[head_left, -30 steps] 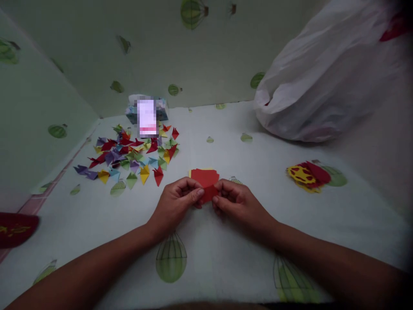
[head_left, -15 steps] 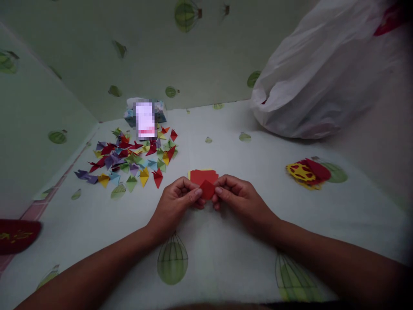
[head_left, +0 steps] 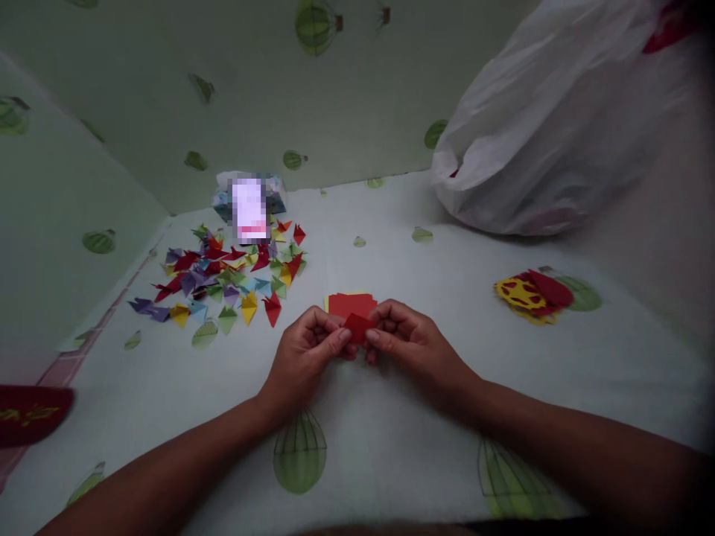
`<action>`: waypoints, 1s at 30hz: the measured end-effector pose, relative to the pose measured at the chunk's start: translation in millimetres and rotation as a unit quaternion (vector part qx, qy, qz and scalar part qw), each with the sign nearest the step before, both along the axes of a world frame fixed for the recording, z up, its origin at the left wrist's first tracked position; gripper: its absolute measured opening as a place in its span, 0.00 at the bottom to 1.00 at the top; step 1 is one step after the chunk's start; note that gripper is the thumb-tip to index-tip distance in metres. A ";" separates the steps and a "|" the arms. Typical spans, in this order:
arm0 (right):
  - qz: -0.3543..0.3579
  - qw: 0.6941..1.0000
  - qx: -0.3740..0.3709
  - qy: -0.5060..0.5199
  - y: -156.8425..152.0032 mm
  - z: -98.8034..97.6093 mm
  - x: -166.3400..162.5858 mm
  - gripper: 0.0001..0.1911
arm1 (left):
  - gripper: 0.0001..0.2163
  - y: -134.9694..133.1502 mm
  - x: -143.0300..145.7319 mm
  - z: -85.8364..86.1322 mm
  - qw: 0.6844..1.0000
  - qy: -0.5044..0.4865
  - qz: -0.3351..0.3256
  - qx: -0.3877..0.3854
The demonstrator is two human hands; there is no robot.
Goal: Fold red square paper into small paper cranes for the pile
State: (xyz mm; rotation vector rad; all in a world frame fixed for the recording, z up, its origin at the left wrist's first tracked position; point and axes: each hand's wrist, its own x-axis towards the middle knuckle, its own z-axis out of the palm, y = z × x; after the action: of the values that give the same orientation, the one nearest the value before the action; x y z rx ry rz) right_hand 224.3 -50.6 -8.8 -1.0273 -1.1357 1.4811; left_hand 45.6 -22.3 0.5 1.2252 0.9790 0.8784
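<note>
A small folded piece of red paper (head_left: 357, 327) is pinched between my two hands, in the middle of the view. My left hand (head_left: 313, 339) grips its left side between thumb and fingers. On the right side, my right hand (head_left: 403, 333) pinches it the same way. Just behind the fingertips lies a stack of red paper sheets (head_left: 351, 302), with a yellow edge showing at its left. Several folded paper cranes (head_left: 226, 275) in red, purple, green, yellow, orange and blue lie spread out to the far left of my hands.
Behind the cranes, a lit phone screen (head_left: 249, 208), pixelated, leans by a tissue box (head_left: 278, 195). A large white plastic bag (head_left: 519, 149) stands back right. Yellow and red paper cut-outs (head_left: 530, 296) lie at right. A dark red item (head_left: 33, 413) is at the left edge.
The red paper has tilted slightly in my fingers, and my right thumb has shifted a little left along it. The view has moved slightly; the other things stay put.
</note>
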 end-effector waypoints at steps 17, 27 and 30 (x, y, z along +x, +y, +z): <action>0.027 0.996 0.025 -0.079 -1.5 0.7 1.6 0.08 | 0.13 1.7 -0.8 1.6 0.999 0.044 -0.031 0.009; -0.013 0.997 0.041 -0.068 -2.0 -2.3 0.5 0.06 | 0.08 -1.7 0.5 3.7 0.998 0.055 -0.007 0.023; -0.009 0.996 0.046 -0.074 -1.3 -4.5 0.4 0.07 | 0.09 -3.4 2.6 3.0 0.999 0.042 -0.012 0.009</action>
State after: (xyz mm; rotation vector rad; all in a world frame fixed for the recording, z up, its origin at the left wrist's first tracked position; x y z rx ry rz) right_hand 224.8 -51.9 -13.3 -1.0945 -1.2841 1.3431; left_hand 48.2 -25.7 3.5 1.2945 1.0235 0.8245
